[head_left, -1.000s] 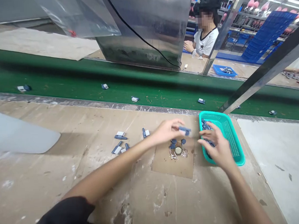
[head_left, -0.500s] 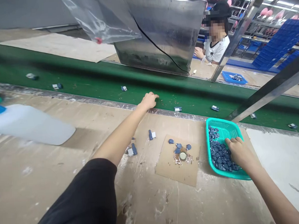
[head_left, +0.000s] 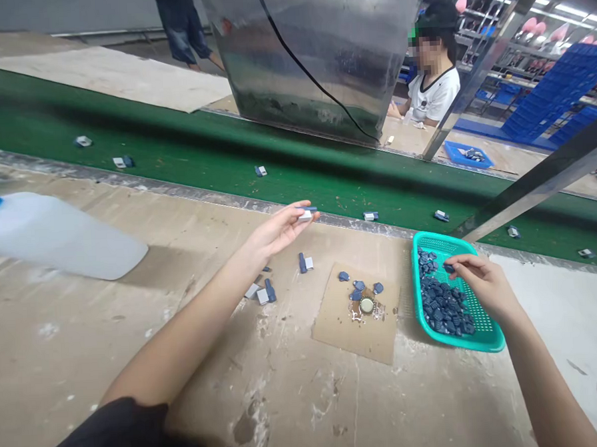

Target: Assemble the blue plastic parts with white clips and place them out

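Note:
My left hand (head_left: 283,229) holds a small blue-and-white plastic part (head_left: 305,214) between thumb and fingers, over the near edge of the green conveyor belt. Above the green basket (head_left: 424,323), my right hand (head_left: 482,284) pinches one small dark-blue piece (head_left: 449,267). Many like pieces (head_left: 445,306) are heaped in the basket. To its left, a cardboard square (head_left: 344,334) carries several dark-blue pieces (head_left: 358,288) and a round metal cap (head_left: 367,305) amid brown wet stains. More blue-and-white parts (head_left: 305,263) lie on the bench left of the cardboard.
Several blue-and-white parts (head_left: 260,171) ride on the green conveyor belt (head_left: 185,156). A white plastic bottle (head_left: 63,236) lies at the left. A slanting metal post (head_left: 531,178) stands behind the basket. Across the belt are a metal housing (head_left: 315,62) and a seated person (head_left: 434,93).
My left hand has drawn back from the belt with a blue-and-white part in it. My right hand has lifted from the heap with a dark-blue piece. The belt's parts have shifted right.

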`<state>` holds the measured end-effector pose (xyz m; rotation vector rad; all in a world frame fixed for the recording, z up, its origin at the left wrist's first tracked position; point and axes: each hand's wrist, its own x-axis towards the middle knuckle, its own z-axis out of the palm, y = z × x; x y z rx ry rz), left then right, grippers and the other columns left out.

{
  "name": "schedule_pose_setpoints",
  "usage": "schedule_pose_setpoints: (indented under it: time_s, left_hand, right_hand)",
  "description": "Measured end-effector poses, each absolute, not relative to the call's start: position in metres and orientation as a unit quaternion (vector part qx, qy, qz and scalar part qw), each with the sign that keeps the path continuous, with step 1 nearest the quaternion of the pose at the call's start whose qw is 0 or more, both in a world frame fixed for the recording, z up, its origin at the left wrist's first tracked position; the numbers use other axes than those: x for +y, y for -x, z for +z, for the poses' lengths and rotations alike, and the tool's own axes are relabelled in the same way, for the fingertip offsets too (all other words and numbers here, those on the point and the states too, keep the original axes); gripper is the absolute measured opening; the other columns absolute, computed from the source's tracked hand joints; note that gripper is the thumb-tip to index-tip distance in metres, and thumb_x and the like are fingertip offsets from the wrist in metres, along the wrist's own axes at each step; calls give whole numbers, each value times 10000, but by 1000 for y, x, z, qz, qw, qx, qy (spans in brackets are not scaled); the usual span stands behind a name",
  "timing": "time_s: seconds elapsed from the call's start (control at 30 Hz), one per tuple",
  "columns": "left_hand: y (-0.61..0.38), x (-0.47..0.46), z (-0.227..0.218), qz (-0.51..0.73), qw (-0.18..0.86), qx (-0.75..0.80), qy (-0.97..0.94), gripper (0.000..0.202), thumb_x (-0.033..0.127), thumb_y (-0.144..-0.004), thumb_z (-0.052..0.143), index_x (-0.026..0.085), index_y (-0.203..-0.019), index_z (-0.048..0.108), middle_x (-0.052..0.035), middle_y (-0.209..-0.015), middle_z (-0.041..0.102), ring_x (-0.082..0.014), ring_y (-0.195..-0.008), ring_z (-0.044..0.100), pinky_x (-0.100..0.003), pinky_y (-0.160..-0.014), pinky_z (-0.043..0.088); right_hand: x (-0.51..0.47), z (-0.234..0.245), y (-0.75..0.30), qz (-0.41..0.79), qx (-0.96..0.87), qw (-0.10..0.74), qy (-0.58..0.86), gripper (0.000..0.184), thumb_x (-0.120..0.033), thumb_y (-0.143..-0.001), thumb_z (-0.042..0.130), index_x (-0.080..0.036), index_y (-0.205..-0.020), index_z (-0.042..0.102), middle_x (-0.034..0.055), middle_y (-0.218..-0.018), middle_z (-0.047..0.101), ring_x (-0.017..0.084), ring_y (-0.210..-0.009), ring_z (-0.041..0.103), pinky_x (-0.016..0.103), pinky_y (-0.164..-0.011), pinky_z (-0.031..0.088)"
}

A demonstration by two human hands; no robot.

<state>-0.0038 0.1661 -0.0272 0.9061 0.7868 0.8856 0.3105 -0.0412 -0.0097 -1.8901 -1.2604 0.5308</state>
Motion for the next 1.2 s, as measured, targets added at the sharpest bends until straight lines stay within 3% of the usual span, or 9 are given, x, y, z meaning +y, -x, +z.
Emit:
schedule_pose_setpoints:
  time_s: [0.07, 0.13, 0.3, 0.43, 0.67, 0.87, 1.0, 1.07, 1.2]
  left_hand:
    - [10, 146, -22, 396, 785, 336, -338, 148, 96, -751, 481, 151, -873, 545, -29, -808, 627, -114, -851, 616, -227, -872, 457]
    - [12, 132, -20, 380, 806, 330, -310, 165, 93, -787, 464, 163, -904, 557, -19, -815, 632, -103, -801, 627, -217, -834, 483]
    - [7, 112, -22, 342, 824, 331, -307, 190, 93, -816, 469, 157, -967, 564, -23, -839, 643, -90, -778, 632, -203, -812, 491]
    - [1, 104, -23, 314, 839, 306, -322, 148, 37, -778, 509, 114, -884, 577, -37, -838, 650, -110, -836, 629, -197, -849, 470]
    - [-2, 94, -26, 285, 844, 296, -344, 32, 113, -779, 546, 110, -788, 577, -4, -725, 629, -64, -649, 618, -142, -622, 477]
    - [-4, 90, -28, 254, 789, 306, -468, 253, 79, -605, 689, 126, -814, 554, -17, -754, 642, -113, -728, 619, -260, -761, 469]
    - [-5, 85, -25, 254, 719, 316, -565, 260, 86, -563, 700, 124, -792, 582, -16, -783, 642, -123, -775, 609, -292, -825, 442]
    - [-7, 81, -26, 252, 703, 307, -590, 239, 122, -585, 691, 127, -805, 596, -29, -835, 647, -135, -813, 606, -298, -837, 435]
    - [-10, 69, -30, 217, 708, 259, -621, 238, 182, -633, 666, 139, -861, 614, -43, -891, 652, -146, -838, 603, -295, -816, 444]
  right_hand:
    - [-40, -3, -293, 280, -442, 496, 694, 220, -380, -685, 602, -188, -784, 639, 76, -932, 637, 204, -825, 589, 333, -709, 479]
    - [-36, -1, -276, 361, -402, 532, 652, 235, -368, -642, 663, -198, -805, 655, 73, -963, 633, 202, -861, 579, 334, -748, 471]
    - [-26, -14, -236, 466, -397, 486, 624, 236, -301, -592, 710, -193, -794, 657, 26, -746, 622, 139, -606, 559, 298, -600, 468]
    - [-21, -25, -207, 405, -542, 370, 636, 149, -219, -684, 596, -169, -812, 654, 61, -863, 612, 173, -767, 575, 299, -659, 474]
    - [-26, -40, -181, 194, -717, 182, 644, 261, -31, -720, 432, -139, -884, 604, 80, -842, 601, 182, -786, 557, 309, -733, 442]
    - [-32, -51, -173, 139, -724, 123, 664, 284, 13, -674, 381, -131, -887, 502, 103, -863, 582, 215, -836, 530, 326, -735, 421]
    - [-32, -48, -177, 186, -677, 209, 681, 194, -52, -687, 439, -181, -829, 466, 58, -806, 572, 193, -750, 540, 316, -681, 427]
    - [-33, -42, -180, 260, -602, 317, 685, 150, -130, -691, 522, -199, -803, 449, 28, -754, 565, 173, -689, 551, 297, -639, 437]
    - [-33, -23, -179, 453, -408, 539, 581, 299, -251, -631, 678, -213, -767, 414, -20, -695, 558, 154, -724, 592, 267, -670, 453]
